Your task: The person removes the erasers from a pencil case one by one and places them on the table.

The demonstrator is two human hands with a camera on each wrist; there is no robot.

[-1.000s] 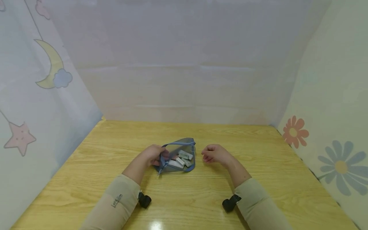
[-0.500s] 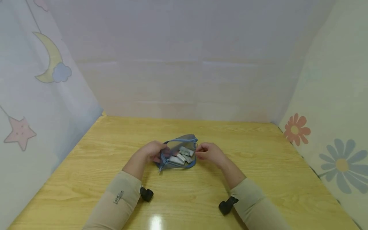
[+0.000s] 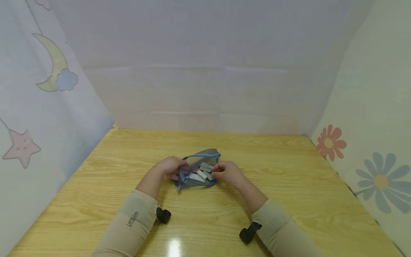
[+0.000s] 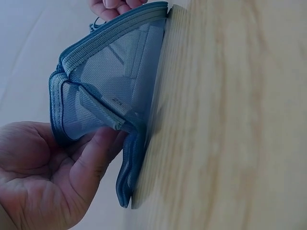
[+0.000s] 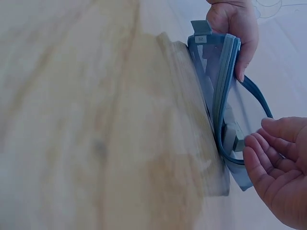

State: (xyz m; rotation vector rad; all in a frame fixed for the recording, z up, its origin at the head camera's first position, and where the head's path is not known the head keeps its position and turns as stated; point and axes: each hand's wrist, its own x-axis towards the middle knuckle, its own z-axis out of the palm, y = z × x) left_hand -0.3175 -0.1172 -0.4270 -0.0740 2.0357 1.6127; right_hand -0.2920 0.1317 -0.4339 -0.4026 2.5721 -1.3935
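Note:
A blue mesh zipper pouch [image 3: 210,153] lies unzipped on the table, its mouth spread wide. My left hand [image 3: 173,167] grips the pouch's left end, the thumb and fingers on either side of the rim in the left wrist view. Several small whitish rectangular blocks [image 3: 196,177], like erasers, lie inside. At the right end of the mouth is my right hand [image 3: 228,172], fingertips over the blocks. In the right wrist view its fingers [image 5: 261,155] are loosely curled beside a pale block [image 5: 235,136], with a gap between thumb and fingers.
The pouch stands mid-table on a light wood-grain tabletop [image 3: 205,221]. A pale sheet wall [image 3: 205,89] closes off the back, and patterned sheets stand left and right. Each forearm wears a small black camera [image 3: 163,215] near the sleeve cuff.
My right hand has moved left, from beside the pouch to over its mouth and the blocks. My left hand keeps its grip on the pouch's left end.

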